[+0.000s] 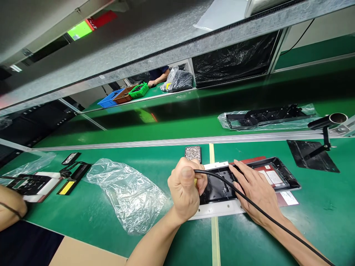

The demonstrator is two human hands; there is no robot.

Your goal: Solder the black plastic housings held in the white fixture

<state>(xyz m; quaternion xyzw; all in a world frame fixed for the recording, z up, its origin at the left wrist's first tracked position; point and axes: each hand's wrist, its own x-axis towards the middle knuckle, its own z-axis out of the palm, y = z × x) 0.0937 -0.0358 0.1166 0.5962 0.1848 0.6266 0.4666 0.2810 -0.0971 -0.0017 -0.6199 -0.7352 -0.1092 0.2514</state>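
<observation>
My left hand [186, 188] is closed in a fist around something yellow that mostly hides inside it, over the left end of a black plastic housing [219, 186]. A black cable [257, 208] runs from the top of this fist down to the lower right, passing over my right hand. The housing lies in a white frame [222, 211]. Spread fingers of my right hand [255, 190] rest on the right part of the housing and frame. Just behind the left fist is a small tray of screws [193, 152].
A clear plastic bag [127, 195] lies to the left. Black parts [73, 177] and another person's arm [11, 207] are farther left. A black tray [285, 173] and a metal-cup stand [327, 138] are at right. Bagged black parts [266, 117] lie behind; a shelf hangs overhead.
</observation>
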